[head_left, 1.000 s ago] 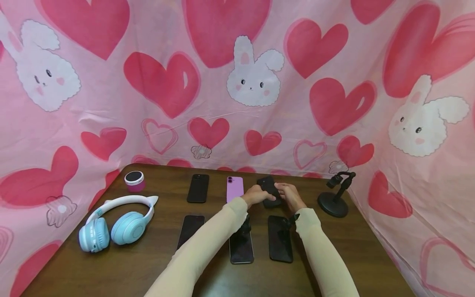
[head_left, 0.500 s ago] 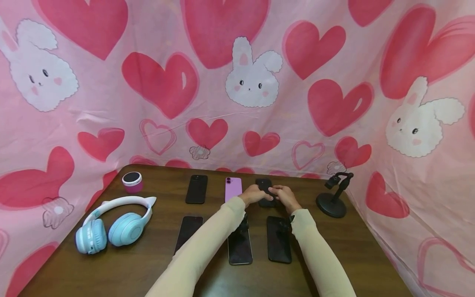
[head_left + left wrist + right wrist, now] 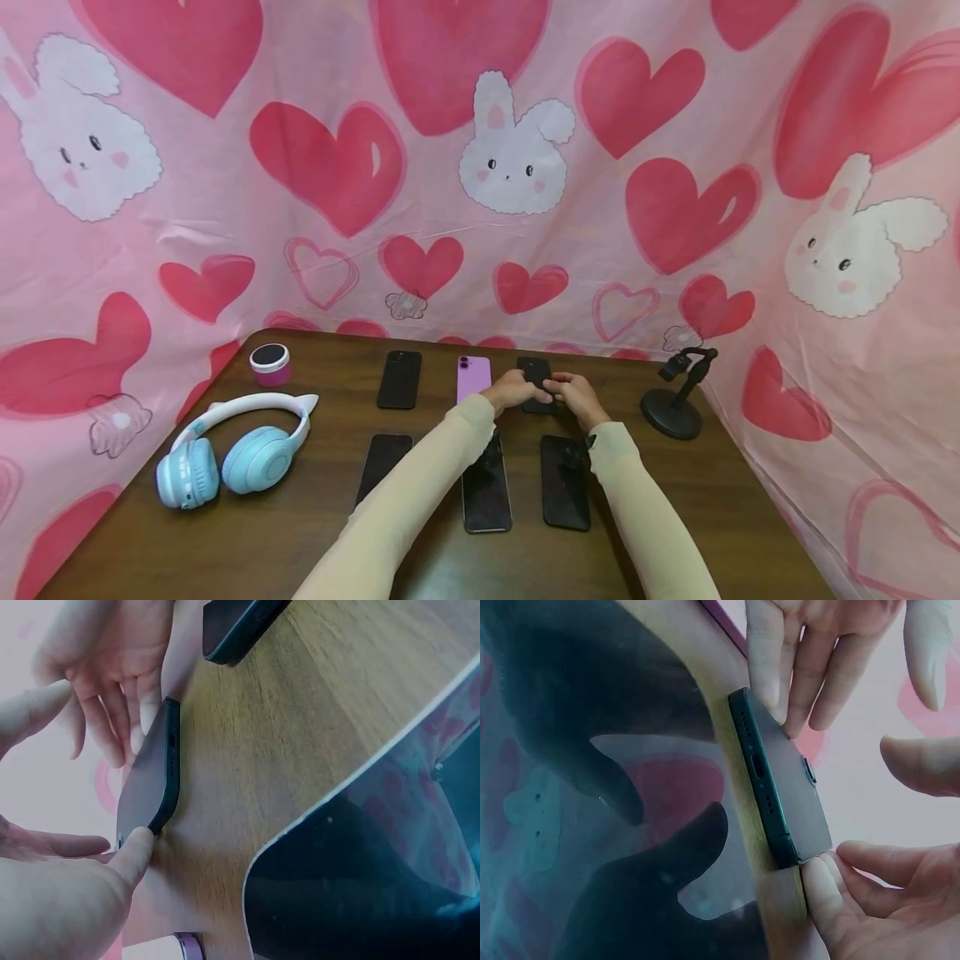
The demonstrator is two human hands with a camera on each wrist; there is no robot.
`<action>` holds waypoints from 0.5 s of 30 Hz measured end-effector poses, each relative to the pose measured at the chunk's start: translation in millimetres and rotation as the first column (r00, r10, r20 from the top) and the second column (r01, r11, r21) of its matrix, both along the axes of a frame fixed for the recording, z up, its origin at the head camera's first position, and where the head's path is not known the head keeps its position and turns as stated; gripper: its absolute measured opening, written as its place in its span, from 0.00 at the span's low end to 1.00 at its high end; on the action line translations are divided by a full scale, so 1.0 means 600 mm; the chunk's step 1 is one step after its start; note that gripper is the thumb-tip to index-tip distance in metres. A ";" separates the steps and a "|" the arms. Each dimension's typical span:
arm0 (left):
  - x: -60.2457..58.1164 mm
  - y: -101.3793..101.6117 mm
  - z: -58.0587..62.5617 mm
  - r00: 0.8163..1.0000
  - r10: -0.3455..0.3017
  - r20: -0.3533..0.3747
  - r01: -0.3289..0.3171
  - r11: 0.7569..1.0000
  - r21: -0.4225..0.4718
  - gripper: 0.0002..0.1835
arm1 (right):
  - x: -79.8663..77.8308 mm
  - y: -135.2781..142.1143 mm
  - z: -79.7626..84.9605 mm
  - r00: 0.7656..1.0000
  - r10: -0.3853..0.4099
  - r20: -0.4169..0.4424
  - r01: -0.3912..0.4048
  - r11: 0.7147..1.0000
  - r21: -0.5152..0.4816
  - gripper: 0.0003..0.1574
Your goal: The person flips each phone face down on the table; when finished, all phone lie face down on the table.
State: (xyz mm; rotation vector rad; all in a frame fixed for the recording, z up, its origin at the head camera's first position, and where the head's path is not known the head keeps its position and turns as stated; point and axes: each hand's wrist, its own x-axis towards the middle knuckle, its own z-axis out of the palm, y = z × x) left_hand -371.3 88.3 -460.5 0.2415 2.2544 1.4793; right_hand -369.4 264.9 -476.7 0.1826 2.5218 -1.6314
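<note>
A black phone [image 3: 535, 367] lies back up at the far right of the row on the wooden table, its port edge towards me. On its left side, my left hand [image 3: 514, 390] rests with fingers extended; in the left wrist view a fingertip [image 3: 137, 851] touches the phone's near corner. My right hand [image 3: 576, 397] is at the opposite side. In the right wrist view its straight fingers [image 3: 825, 889] touch the phone's edge [image 3: 761, 772]. Neither hand curls around the phone. Left of it lies a lilac phone [image 3: 473, 377], partly hidden by the left hand and sleeve.
Another black phone [image 3: 399, 381] lies back up further left. Nearer are dark phones screen up: left [image 3: 384, 462], middle [image 3: 487, 496] and right [image 3: 566, 487], partly under the arms. Blue headphones [image 3: 258, 460] and a pink speaker [image 3: 272, 367] stand left, a black stand [image 3: 672, 412] right.
The black phone was tilted between both hands; now it lies flat and straight on the table. My right hand has moved left, close to its edge. In the last half second little moves.
</note>
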 end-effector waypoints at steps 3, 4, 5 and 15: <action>0.004 -0.001 0.003 1.000 -0.007 0.009 0.007 1.000 0.005 0.51 | 0.000 0.001 -0.003 1.000 -0.006 -0.008 0.006 1.000 0.018 0.37; 0.005 -0.002 0.003 1.000 -0.011 0.013 0.011 1.000 0.005 0.51 | -0.001 0.001 -0.005 1.000 -0.010 -0.010 0.010 1.000 0.024 0.37; 0.007 -0.003 0.004 1.000 -0.015 0.017 0.015 1.000 0.005 0.51 | -0.001 0.001 -0.006 1.000 -0.010 -0.011 0.010 0.999 0.032 0.37; 0.011 -0.009 0.009 0.998 -0.038 0.045 0.035 0.997 0.062 0.52 | -0.001 0.004 -0.012 0.999 0.029 -0.018 -0.028 0.998 0.063 0.38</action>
